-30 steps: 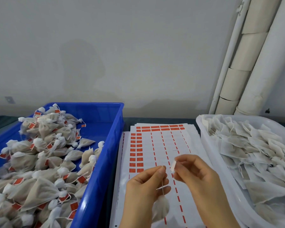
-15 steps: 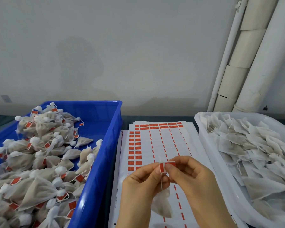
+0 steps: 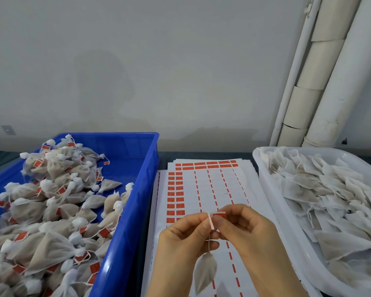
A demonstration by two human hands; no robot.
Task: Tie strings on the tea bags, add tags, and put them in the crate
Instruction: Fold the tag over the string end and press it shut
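Note:
My left hand (image 3: 181, 239) and my right hand (image 3: 244, 230) meet over the sticker sheets (image 3: 214, 189). Between their fingertips they pinch a red and white tag (image 3: 217, 216), partly folded over a thin string (image 3: 208, 243). A tied tea bag (image 3: 205, 272) hangs from that string below my hands. The blue crate (image 3: 135, 189) on the left holds several tied, tagged tea bags (image 3: 51, 200). The white tub (image 3: 287, 221) on the right holds several flat, untied tea bags (image 3: 330, 189).
The stack of sheets with red tags lies between crate and tub on a dark table (image 3: 204, 155). A grey wall (image 3: 159, 71) stands close behind. White pipes (image 3: 321, 82) run up the wall at the right.
My hands moved together and the tag, first held white side out in my right hand, now shows red and is being folded around the string. The tea bag swings lower below.

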